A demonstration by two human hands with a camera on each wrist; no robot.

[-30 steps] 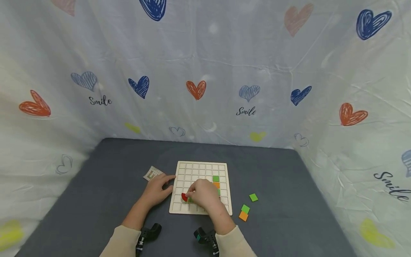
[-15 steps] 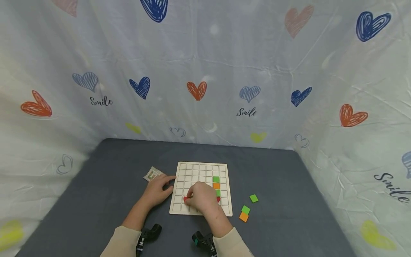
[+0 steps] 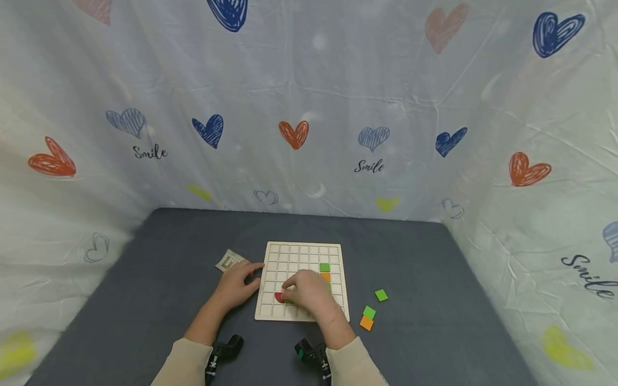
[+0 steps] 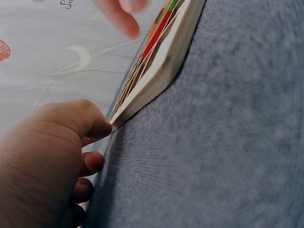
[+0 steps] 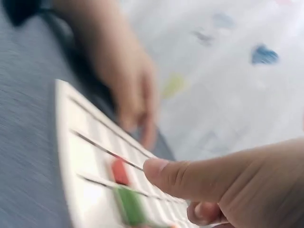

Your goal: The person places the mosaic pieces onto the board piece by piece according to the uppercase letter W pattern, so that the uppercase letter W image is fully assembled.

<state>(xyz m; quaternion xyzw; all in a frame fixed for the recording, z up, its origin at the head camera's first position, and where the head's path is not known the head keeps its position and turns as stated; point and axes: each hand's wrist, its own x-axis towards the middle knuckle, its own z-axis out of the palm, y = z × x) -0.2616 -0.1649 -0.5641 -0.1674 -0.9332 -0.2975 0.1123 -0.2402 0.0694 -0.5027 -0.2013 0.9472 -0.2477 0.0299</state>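
Observation:
A pale wooden grid board (image 3: pixel 275 257) lies flat on the table. My left hand (image 3: pixel 235 287) rests at its left edge, thumb and index finger touching the rim; the thumb tip meets the board's side in the left wrist view. Over the lower middle of the board is my right hand (image 3: pixel 311 292), its fingertips near a red rounded piece (image 3: pixel 279 297). That red piece sits in a cell beside a green piece (image 5: pixel 130 206). In the right wrist view the thumb (image 5: pixel 190 178) is straight and above the board, with nothing visible in its grasp. The right hand hides part of the coloured row.
A green tile (image 3: pixel 325 267) and an orange tile (image 3: pixel 325 277) sit in the board's right column. Loose on the table at right are a green tile (image 3: pixel 381 295), another green tile (image 3: pixel 369 312) and an orange tile (image 3: pixel 366 323). A small patterned card (image 3: pixel 230 260) lies by the left hand.
The red piece, pinched and tilted a second ago, now lies in its cell. My right hand first lowered with it, then lifted slightly right and away. The left hand has stayed put.

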